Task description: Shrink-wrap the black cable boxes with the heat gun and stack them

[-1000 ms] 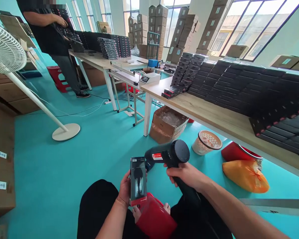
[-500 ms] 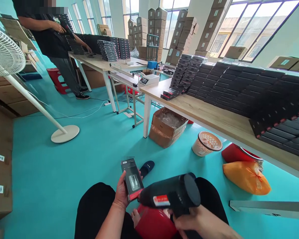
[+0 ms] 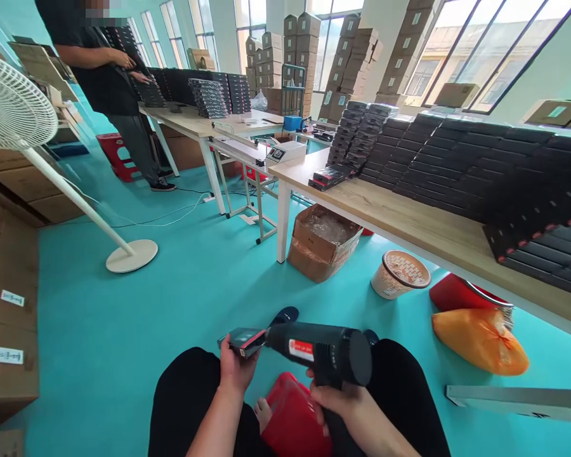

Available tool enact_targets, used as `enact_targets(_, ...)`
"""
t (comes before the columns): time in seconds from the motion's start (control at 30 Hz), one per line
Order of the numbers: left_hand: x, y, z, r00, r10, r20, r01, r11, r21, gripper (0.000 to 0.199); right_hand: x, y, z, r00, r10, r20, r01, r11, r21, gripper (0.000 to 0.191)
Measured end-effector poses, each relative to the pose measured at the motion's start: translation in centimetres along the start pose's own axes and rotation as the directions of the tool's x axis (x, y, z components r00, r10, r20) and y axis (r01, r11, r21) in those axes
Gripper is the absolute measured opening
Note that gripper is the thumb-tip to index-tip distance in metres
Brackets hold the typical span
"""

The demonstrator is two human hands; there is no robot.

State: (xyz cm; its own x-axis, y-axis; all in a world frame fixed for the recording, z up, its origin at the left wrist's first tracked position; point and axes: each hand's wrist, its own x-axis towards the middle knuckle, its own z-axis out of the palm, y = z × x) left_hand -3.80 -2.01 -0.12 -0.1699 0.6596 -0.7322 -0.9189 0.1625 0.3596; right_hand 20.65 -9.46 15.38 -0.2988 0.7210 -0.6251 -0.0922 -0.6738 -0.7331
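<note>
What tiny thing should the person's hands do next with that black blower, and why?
Maybe the right hand should ease the black blower back a little. Its nozzle points right at the red end of the slim box, seemingly almost touching, and the left hand is gripping that box close by. A bigger gap looks safer for both.

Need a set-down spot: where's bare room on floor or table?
Bare: floor between fan base and open carton; front strip of table, before black boxes. Crowded: table's back, stacked with those boxes; floor by basket, red bin, orange bag.
</note>
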Motion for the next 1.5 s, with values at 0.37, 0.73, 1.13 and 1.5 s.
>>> enact_targets(0.37,0.2,-0.6,0.1,0.994,0.107,-0.020,-0.106,0.994,0.031,0.027,0.1,-0.7,1.3,0.998,-0.016,0.059,0.025,0.985,-0.173,0.023)
enact_targets(0.73,-1.8,0.1,1.2,0.998,0.057,0.006,-0.057,0.998,0.008,0.037,-0.7,-0.4,-2.7,0.999,0.018,0.040,-0.023,0.993,0.119,0.041)
enact_targets(1.13,-2.0,-0.2,1.3,0.984,-0.042,0.172,0.035,0.999,0.041,0.028,-3.9,0.6,-5.1,0.999,-0.046,0.009,0.043,0.982,0.183,0.041)
enact_targets(1.5,-1.6,-1.8,0.0,0.942,-0.041,0.333,-0.125,0.879,0.461,0.016,-2.3,-1.1,-5.1,0.998,-0.059,-0.038,0.066,0.977,0.201,0.036)
